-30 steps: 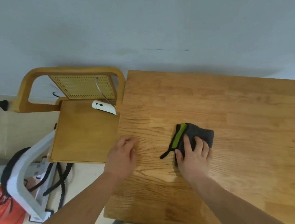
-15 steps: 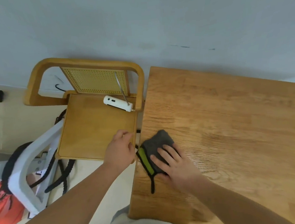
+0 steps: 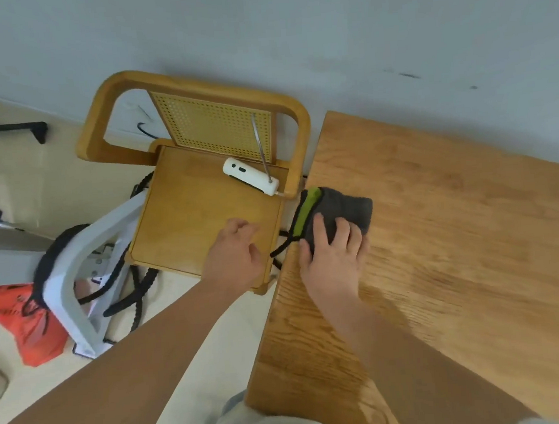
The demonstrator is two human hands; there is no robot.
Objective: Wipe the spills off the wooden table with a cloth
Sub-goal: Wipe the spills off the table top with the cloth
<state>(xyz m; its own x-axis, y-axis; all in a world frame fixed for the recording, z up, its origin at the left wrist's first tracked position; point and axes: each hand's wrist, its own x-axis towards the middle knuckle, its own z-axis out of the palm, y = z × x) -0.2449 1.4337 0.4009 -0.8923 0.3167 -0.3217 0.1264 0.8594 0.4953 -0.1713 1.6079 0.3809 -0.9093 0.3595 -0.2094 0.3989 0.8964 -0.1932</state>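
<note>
A dark grey cloth (image 3: 348, 206) with a green stripe and a black strap lies at the left edge of the wooden table (image 3: 457, 231). My right hand (image 3: 331, 254) presses flat on the cloth's near part, fingers spread over it. My left hand (image 3: 233, 252) hovers off the table, above the seat of the wooden chair, fingers loosely curled and holding nothing. A damp, shinier streak shows on the tabletop to the right of my right forearm.
A wooden chair (image 3: 200, 198) with a cane back stands against the table's left edge, with a white device (image 3: 250, 175) on its seat. A white frame (image 3: 74, 261), black cables and an orange bag (image 3: 22, 319) lie on the floor to the left. The wall runs behind.
My right hand has slid the cloth from mid-table to the left edge, then further away along it. My left hand has left the tabletop and now hovers over the chair seat.
</note>
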